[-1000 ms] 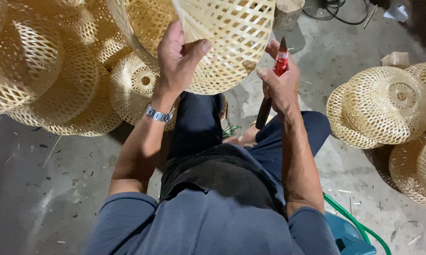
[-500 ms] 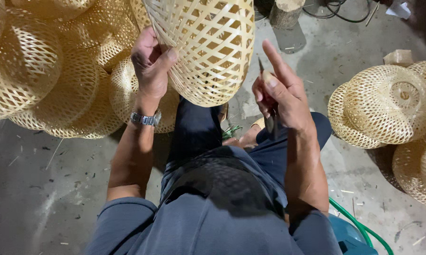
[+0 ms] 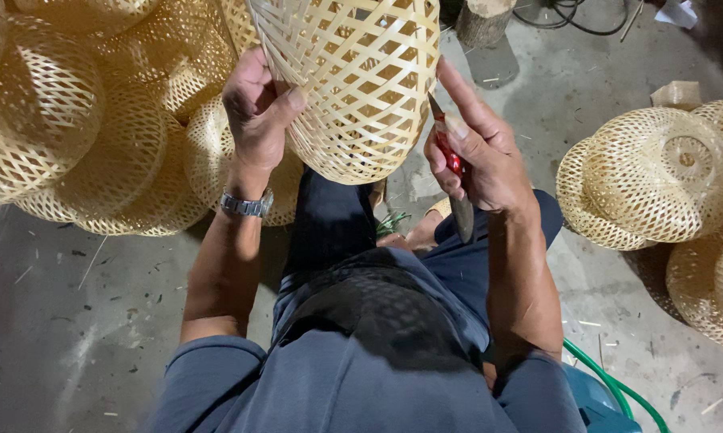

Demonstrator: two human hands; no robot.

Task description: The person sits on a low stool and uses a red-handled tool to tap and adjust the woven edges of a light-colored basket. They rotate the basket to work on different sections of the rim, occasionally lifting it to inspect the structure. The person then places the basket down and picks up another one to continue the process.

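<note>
I hold a woven bamboo basket [image 3: 357,76] up in front of me, above my knees. My left hand [image 3: 256,108] grips its left side, thumb pressed on the weave; a metal watch sits on that wrist. My right hand [image 3: 478,148] is shut on a cutting tool with red handles [image 3: 458,192], and its index finger points up along the basket's right edge. The tool's tip touches the basket's lower right side. The dark handle end hangs below my palm.
A heap of similar round bamboo baskets [image 3: 73,136] fills the floor at the left. More baskets [image 3: 658,172] lie at the right. A wooden stump [image 3: 486,20] and dark cables [image 3: 578,16] are at the top. A green hose [image 3: 610,381] runs by a blue seat at the lower right.
The basket has been turned and shifted left and upright. My left hand slid from its top rim to its left side. My right hand moved closer, with the tool against the weave.
</note>
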